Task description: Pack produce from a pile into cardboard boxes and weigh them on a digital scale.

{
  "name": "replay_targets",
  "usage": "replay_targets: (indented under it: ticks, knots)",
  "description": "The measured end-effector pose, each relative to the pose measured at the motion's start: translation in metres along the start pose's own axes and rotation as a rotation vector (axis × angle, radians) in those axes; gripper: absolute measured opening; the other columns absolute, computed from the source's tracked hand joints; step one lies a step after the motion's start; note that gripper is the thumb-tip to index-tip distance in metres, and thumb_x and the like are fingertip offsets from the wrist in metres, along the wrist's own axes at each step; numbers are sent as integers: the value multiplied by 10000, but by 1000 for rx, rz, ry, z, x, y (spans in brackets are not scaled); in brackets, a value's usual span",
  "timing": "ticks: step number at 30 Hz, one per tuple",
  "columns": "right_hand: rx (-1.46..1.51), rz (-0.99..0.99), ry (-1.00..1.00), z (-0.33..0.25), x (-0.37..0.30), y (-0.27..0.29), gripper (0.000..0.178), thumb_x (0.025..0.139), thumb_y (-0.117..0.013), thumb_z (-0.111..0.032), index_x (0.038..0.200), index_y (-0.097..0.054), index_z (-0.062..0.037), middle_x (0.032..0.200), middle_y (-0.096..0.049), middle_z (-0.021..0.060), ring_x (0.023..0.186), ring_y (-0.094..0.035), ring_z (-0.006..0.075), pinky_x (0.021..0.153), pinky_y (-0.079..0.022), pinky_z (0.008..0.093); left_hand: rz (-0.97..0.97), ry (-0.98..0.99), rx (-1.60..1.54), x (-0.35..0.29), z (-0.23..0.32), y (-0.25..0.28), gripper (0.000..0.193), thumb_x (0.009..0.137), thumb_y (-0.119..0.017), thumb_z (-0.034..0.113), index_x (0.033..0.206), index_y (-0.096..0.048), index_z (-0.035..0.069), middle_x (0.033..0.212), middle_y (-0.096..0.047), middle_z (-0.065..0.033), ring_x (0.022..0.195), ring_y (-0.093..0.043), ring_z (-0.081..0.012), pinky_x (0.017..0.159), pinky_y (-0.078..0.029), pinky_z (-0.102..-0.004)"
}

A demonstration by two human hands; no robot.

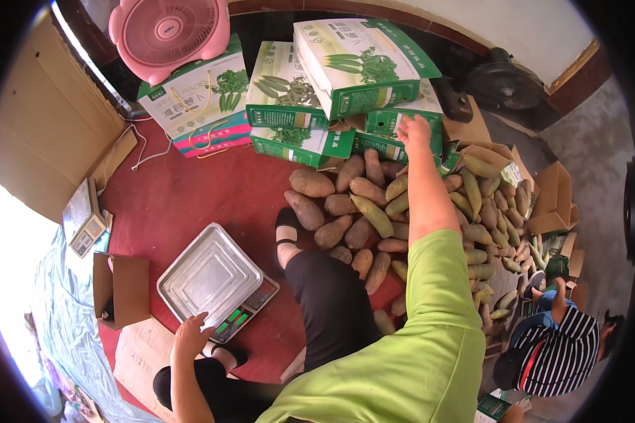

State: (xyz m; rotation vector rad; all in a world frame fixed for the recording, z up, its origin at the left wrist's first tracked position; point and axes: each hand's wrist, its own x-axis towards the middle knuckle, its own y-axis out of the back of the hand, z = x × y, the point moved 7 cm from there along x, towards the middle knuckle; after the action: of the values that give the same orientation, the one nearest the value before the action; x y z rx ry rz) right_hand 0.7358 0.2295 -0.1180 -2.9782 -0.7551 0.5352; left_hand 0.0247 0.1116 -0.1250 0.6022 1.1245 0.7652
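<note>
My left hand (189, 338) is open, fingers apart, by the near corner of a silver metal tray (215, 271). The tray rests on a digital scale (264, 292) with a green-lit display, and nothing lies in it. My right arm stretches far forward over the tubers. At its end my right hand (415, 132) has its fingers curled in front of green-and-white cartons (384, 121); what they hold, if anything, is hidden. Below lies a big heap of sweet-potato-like tubers (370, 215), some reddish brown, others greenish.
A pink fan (168, 32) sits on a carton at the back left. Near the back right wall stands a black fan (504, 81). Brown boxes (122, 292) flank the red floor (190, 190). At right, another person in a striped shirt (561, 358) is by the heap.
</note>
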Motion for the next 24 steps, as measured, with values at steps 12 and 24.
replay_targets:
  ticks: [12,24]
  knots:
    - [109,-87,79,-10,56,-33,800,821,-511,5,1446,-44,-171,1343,-389,92,1012,-525,250,769,-451,447,-29,19,32,14,12,-3,452,725,-670,218,1145,-599,68,966,-645,-176,868,-630,-301,793,-489,-383]
    - [741,-185,-127,-3,29,-38,194,826,-577,-88,927,-422,-30,779,-461,73,632,-486,183,547,-411,295,-30,1,0,8,29,3,447,749,-645,235,1163,-586,78,1004,-631,-191,914,-614,-316,824,-473,-391]
